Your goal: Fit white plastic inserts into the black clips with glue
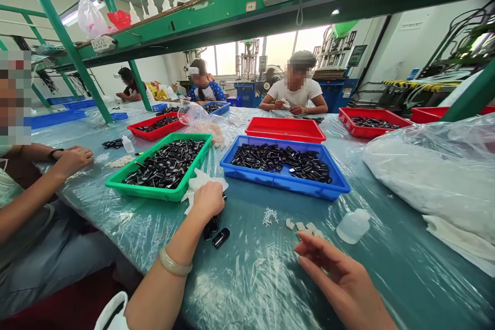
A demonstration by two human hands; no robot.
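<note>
My left hand point(210, 199) is closed on a white cloth point(196, 183) between the green tray and the blue tray. Small black parts point(220, 237) lie on the table just below that hand. My right hand point(328, 268) has its fingers apart and holds nothing; its fingertips are close to some small cream-coloured pieces point(309, 228). A pile of tiny white bits point(269, 216) lies to their left. The green tray point(144, 194) and the blue tray point(286, 182) both contain many black parts.
A translucent bottle point(353, 226) leans at the right, near a big plastic bag point(433, 165) of white material. Red trays point(286, 129) stand farther back. Another person's hands point(75, 159) rest at the left. A green shelf beam point(216, 10) crosses overhead.
</note>
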